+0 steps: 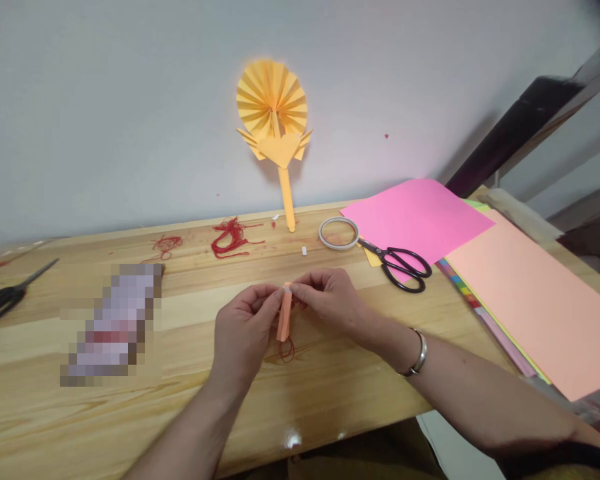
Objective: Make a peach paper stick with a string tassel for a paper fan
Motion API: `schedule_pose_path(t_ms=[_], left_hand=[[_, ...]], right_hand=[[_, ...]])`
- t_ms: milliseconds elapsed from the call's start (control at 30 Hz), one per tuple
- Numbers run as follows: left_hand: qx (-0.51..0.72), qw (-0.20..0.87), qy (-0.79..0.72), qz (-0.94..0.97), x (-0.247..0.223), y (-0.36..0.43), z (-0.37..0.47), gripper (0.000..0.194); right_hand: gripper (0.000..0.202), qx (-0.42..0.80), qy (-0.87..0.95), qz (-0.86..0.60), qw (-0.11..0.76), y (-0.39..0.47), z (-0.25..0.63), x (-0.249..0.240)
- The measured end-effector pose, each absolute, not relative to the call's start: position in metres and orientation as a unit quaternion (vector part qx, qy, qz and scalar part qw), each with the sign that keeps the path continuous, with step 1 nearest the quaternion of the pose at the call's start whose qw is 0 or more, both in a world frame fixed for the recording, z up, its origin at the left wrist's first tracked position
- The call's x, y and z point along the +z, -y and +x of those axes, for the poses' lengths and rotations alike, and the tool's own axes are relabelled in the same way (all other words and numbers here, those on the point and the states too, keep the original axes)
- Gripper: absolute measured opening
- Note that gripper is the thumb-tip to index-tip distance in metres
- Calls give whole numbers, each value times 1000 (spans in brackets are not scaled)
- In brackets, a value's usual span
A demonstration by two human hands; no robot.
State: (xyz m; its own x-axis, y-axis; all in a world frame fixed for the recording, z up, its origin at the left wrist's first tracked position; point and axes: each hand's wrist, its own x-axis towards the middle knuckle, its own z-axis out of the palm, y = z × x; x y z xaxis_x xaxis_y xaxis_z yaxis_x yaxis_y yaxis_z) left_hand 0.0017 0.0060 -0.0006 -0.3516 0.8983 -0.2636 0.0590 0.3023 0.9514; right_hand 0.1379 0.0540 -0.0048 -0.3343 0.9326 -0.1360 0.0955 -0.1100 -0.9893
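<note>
Between my two hands, above the middle of the table, is a narrow folded strip of orange paper. My left hand pinches its upper end from the left with thumb and fingers. From the right, my right hand grips the same top end, thumb pressed near the left thumb. A loop of red thread hangs below the strip; where it attaches is hidden. Beyond the hands, a yellow pleated paper fan with a heart-shaped piece and a rolled handle leans upright against the wall.
Red thread lies tangled behind the hands. A tape roll, black-handled scissors and pink paper are to the right, beside stacked orange paper. On the left are a blurred-out object and other scissors.
</note>
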Motion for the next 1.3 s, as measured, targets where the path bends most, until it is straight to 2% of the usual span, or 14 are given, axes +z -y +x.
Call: schedule_pose_path(t_ms=[433, 833, 1067, 1300], left_hand=[[462, 415, -696, 362, 2, -7, 1, 25], [463, 410, -686, 384, 4, -6, 3, 16], [521, 486, -600, 364, -4, -4, 0, 23], [539, 563, -552, 297, -9, -7, -1, 21]], right_hand=[[34, 603, 584, -439, 321, -51, 141, 1], [23, 565, 592, -456, 350, -52, 138, -7], [23, 574, 572, -457, 368, -54, 138, -8], [22, 571, 582, -454, 359, -52, 138, -5]])
